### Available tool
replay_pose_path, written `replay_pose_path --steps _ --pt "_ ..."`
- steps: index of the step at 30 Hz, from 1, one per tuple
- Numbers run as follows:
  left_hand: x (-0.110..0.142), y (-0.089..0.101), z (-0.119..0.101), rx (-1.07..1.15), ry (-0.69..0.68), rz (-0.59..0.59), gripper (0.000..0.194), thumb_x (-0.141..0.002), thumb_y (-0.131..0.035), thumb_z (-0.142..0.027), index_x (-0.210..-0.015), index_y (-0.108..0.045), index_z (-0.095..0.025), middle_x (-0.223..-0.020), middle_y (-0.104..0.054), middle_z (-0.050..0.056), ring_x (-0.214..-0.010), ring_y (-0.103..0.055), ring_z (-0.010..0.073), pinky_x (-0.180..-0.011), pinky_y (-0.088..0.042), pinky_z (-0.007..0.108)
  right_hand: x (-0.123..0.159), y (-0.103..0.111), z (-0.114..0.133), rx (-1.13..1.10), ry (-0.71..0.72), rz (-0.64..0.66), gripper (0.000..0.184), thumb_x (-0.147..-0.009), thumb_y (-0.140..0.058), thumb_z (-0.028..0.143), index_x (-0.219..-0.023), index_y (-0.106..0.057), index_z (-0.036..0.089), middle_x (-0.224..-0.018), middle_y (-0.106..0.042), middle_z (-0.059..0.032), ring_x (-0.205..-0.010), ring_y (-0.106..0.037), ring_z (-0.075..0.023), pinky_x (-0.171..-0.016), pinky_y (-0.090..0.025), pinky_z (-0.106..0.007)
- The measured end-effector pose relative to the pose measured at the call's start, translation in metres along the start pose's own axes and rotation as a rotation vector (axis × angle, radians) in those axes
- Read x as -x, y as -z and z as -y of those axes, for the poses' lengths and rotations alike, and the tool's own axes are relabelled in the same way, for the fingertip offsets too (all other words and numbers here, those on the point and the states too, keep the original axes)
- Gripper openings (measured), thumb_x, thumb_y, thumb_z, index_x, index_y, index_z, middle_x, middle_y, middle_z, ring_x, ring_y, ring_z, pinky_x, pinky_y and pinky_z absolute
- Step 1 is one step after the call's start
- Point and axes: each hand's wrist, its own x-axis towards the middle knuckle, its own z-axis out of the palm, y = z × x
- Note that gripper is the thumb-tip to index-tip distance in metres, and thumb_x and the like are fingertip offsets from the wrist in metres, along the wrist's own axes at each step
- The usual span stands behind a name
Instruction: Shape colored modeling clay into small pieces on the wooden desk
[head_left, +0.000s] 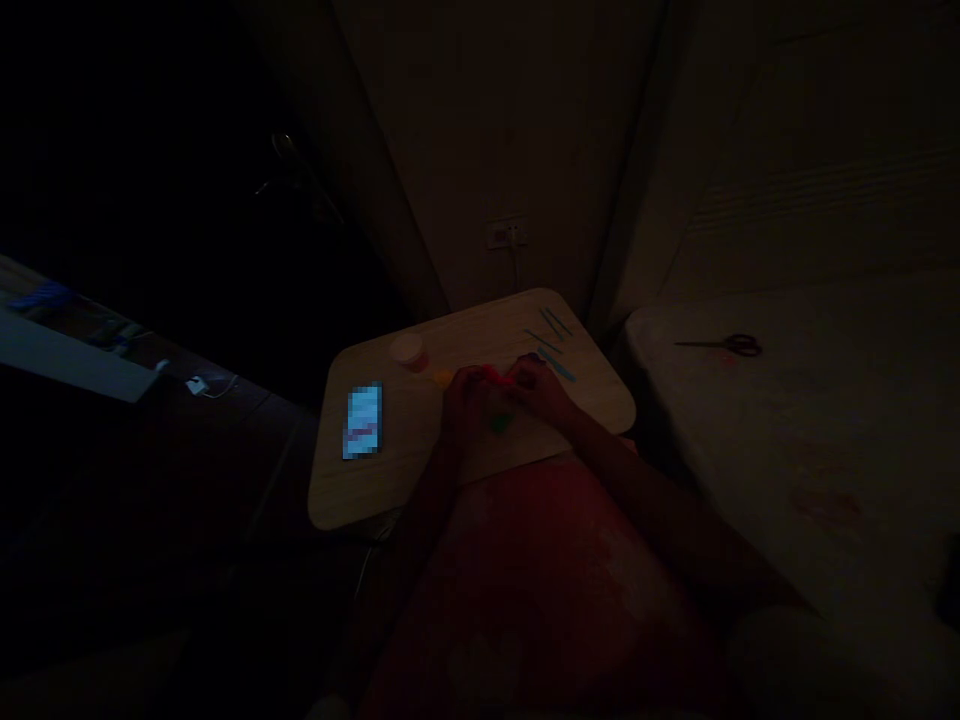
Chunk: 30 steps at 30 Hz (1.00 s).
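The room is very dark. Both my hands meet over the middle of a small wooden table (390, 480). My left hand (466, 395) and my right hand (538, 388) are closed together on a small red lump (496, 375) held between them. A green piece (501, 423) lies on the table just under my hands, and a yellow piece (442, 378) sits left of them. Several thin blue sticks (553, 338) lie on the table beyond my right hand.
A lit phone (364, 420) lies on the table's left part, and a small pink tub (409, 350) stands behind it. Scissors (731, 345) rest on the bed to the right. A wall socket (506, 233) with a cable is behind the table. Clutter lies at far left.
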Motion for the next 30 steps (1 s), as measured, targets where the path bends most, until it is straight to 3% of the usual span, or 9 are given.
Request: replay_pose_path --steps 5,8,12,15,18,21,30 --pt "0.0 0.0 0.004 -0.056 -0.035 0.1 0.037 -0.09 -0.068 -0.048 -0.113 -0.072 -0.02 -0.112 -0.074 0.01 -0.101 -0.069 0.0231 -0.089 -0.056 0.036 0.002 -0.002 0.0 0.04 0.015 0.023 0.036 -0.073 -0.079 0.051 -0.081 -0.06 0.022 -0.076 -0.067 -0.0015 -0.07 -0.061 -0.0181 -0.061 -0.047 -0.029" --pt "0.0 0.0 0.006 -0.125 -0.05 0.13 0.035 -0.087 -0.071 -0.047 -0.108 -0.074 -0.02 -0.109 -0.073 0.009 -0.1 -0.067 0.023 -0.089 -0.055 0.035 0.003 -0.004 0.001 0.048 0.018 0.007 0.038 -0.073 -0.08 0.051 -0.086 -0.06 0.022 -0.079 -0.068 -0.0021 -0.072 -0.063 -0.0186 -0.062 -0.049 -0.029" --pt "-0.001 0.001 0.007 -0.157 -0.071 0.15 0.031 -0.093 -0.064 -0.048 -0.092 -0.074 -0.019 -0.091 -0.071 0.006 -0.086 -0.064 0.0202 -0.083 -0.054 0.033 0.004 -0.004 0.002 0.018 0.003 0.009 0.047 -0.072 -0.083 0.049 -0.105 -0.062 0.023 -0.074 -0.066 0.0004 -0.067 -0.062 -0.0182 -0.06 -0.048 -0.029" --pt "-0.001 0.002 0.01 -0.183 -0.099 0.155 0.031 -0.094 -0.062 -0.048 -0.09 -0.074 -0.02 -0.089 -0.071 0.006 -0.088 -0.064 0.0218 -0.087 -0.054 0.036 0.004 -0.003 0.002 0.069 0.016 0.034 0.05 -0.078 -0.079 0.049 -0.12 -0.065 0.024 -0.071 -0.066 0.0003 -0.064 -0.059 -0.0184 -0.058 -0.047 -0.029" --pt "0.001 0.001 0.011 -0.205 -0.109 0.164 0.028 -0.09 -0.068 -0.047 -0.098 -0.074 -0.021 -0.095 -0.073 0.007 -0.092 -0.066 0.0233 -0.089 -0.054 0.039 0.004 0.0 0.001 0.105 0.064 0.049 0.047 -0.081 -0.076 0.049 -0.12 -0.071 0.023 -0.085 -0.072 -0.0041 -0.073 -0.063 -0.0198 -0.065 -0.05 -0.032" --pt "0.004 0.0 0.009 -0.214 -0.092 0.185 0.037 -0.08 -0.08 -0.043 -0.108 -0.072 -0.02 -0.102 -0.073 0.007 -0.092 -0.066 0.0234 -0.087 -0.055 0.037 0.003 0.002 -0.001 0.086 0.07 0.023 0.046 -0.08 -0.075 0.047 -0.119 -0.073 0.022 -0.095 -0.075 -0.0062 -0.08 -0.065 -0.021 -0.07 -0.052 -0.033" --pt "0.002 -0.002 0.002 -0.208 -0.063 0.198 0.027 -0.092 -0.066 -0.045 -0.095 -0.07 -0.019 -0.089 -0.068 0.004 -0.08 -0.059 0.0182 -0.073 -0.05 0.03 0.002 0.001 -0.005 0.048 0.035 -0.025 0.043 -0.08 -0.073 0.052 -0.111 -0.071 0.022 -0.072 -0.063 -0.0001 -0.065 -0.055 -0.0168 -0.059 -0.044 -0.028"
